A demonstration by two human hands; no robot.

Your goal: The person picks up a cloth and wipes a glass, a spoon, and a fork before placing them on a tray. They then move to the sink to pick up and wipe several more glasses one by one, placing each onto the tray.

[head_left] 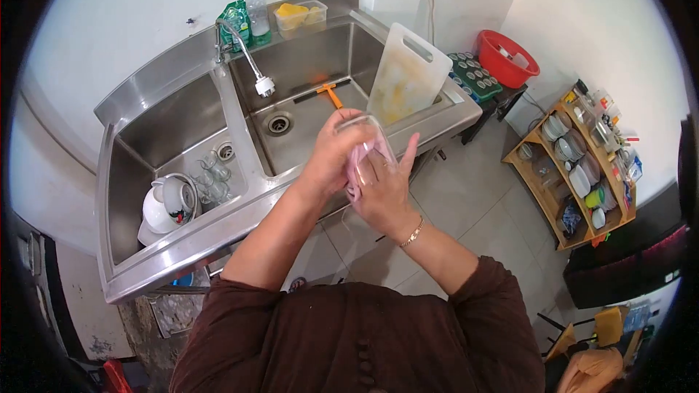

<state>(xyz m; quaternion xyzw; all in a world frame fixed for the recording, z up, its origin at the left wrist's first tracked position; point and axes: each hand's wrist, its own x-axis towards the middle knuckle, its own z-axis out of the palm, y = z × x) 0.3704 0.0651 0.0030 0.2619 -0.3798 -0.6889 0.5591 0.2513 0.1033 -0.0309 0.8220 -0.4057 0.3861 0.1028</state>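
Over the sink's front edge, my left hand is wrapped around a clear drinking glass. My right hand has its fingers pushed into the glass with a pink cloth, its thumb sticking out to the side. Part of the cloth hangs out below, between the hands. The fingers inside show only through the glass. Behind the hands, an orange-handled squeegee lies in the right basin.
In the left basin are several glasses and white bowls. A cutting board leans at the right basin's side, near the faucet. Farther right are a red tub and a wooden dish rack.
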